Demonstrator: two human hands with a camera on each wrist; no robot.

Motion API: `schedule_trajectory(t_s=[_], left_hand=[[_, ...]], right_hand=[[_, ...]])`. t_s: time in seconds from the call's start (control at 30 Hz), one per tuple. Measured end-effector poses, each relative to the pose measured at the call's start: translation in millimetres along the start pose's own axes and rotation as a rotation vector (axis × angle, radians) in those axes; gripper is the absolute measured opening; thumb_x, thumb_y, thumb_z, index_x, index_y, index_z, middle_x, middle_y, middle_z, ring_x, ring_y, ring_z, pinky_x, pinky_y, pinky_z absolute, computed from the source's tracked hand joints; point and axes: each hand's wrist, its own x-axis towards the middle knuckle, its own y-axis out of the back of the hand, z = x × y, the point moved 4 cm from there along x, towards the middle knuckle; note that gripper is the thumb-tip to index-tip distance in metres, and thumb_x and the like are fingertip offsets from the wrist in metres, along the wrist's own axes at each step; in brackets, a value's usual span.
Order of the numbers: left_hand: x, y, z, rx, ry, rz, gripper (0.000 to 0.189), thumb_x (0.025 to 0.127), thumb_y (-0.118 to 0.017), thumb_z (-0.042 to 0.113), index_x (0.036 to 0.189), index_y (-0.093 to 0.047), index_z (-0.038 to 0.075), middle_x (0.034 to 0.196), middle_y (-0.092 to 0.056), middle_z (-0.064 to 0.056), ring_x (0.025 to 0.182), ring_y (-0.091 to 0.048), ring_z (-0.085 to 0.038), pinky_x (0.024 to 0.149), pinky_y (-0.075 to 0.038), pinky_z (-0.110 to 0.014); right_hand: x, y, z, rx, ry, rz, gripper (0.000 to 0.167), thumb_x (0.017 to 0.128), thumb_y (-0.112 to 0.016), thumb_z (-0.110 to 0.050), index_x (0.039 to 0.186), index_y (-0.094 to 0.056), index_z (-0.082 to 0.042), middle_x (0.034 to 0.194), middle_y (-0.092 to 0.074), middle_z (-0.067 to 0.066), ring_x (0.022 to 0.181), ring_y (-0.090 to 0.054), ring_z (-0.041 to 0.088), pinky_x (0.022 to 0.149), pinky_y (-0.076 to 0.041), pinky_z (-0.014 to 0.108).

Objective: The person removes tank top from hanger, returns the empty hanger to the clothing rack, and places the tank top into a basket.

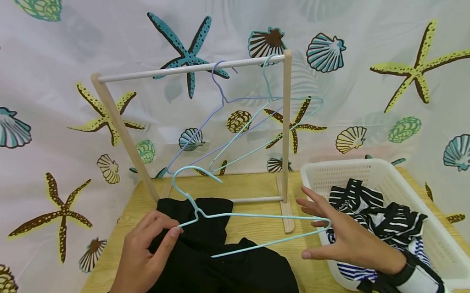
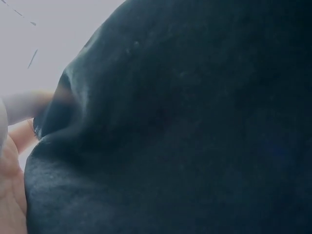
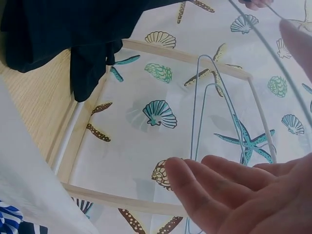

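My left hand (image 1: 148,252) pinches a light-blue hanger (image 1: 261,215) near its left shoulder, together with the edge of a black garment (image 1: 244,270). The garment hides the hanger's left end, while the hook stands up and the right end sticks out free. Dark cloth (image 2: 170,122) fills most of the left wrist view, with the fingers at its left edge. Beside the hanger's right end is my right hand (image 1: 345,236), thumb and fingers spread apart; whether it touches the hanger I cannot tell. The right wrist view shows its fingers (image 3: 214,187) extended.
Behind the garment stands a wooden rack (image 1: 287,128) with a white top rail (image 1: 150,73). A purple hanger (image 1: 200,126) and a mint hanger (image 1: 238,134) hang from it. At the right, a white basket (image 1: 445,240) holds striped clothes (image 1: 390,226). All stand on a wooden table (image 1: 246,233).
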Motion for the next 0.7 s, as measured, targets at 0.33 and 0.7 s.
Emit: schedule_trajectory(t_s=[0.33, 0.7], left_hand=[[4.2, -17.1, -2.1, -0.025, -0.049, -0.086, 0.021, 0.091, -0.065, 0.006, 0.096, -0.067, 0.025, 0.093, -0.054, 0.012, 0.082, -0.053, -0.004, 0.071, -0.043, -0.020], [11.5, -32.7, 0.8, -0.019, -0.082, -0.103, 0.017, 0.092, -0.066, 0.011, 0.095, -0.067, 0.027, 0.093, -0.053, 0.014, 0.084, -0.052, -0.003, 0.069, -0.044, -0.023]], right_hand=[[-0.3, 3.1, -15.6, -0.019, 0.169, 0.071, 0.059, 0.081, -0.079, -0.022, 0.134, -0.053, -0.025, 0.117, -0.064, -0.010, 0.104, -0.062, 0.012, 0.085, -0.049, 0.032], [-1.4, -10.6, -22.4, 0.119, 0.153, 0.120, 0.015, 0.086, -0.073, -0.013, 0.097, -0.070, -0.023, 0.067, -0.054, -0.012, 0.050, -0.038, -0.003, 0.042, -0.036, 0.021]])
